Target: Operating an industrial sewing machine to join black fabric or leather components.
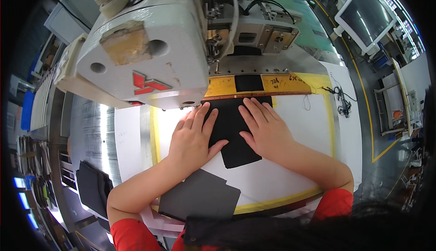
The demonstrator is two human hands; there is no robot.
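Note:
A black fabric piece (234,130) lies on the white work surface (299,169), its far edge along a yellow template strip (290,84) under the sewing machine (145,51). On its left side my left hand (193,135) lies flat, fingers stretched toward the strip and thumb out to the side. My right hand (265,128) presses flat on its right side, fingers spread, fingertips near the strip. Neither hand grips anything. A small black patch (249,83) shows in the strip's window. Grey flat pieces (200,196) lie nearer to me, partly below my left forearm.
The machine head overhangs the work close beyond my left hand. A stack of black pieces (93,185) sits at the left. Tangled black thread (341,101) lies at the right edge of the surface. A monitor (365,14) stands far right.

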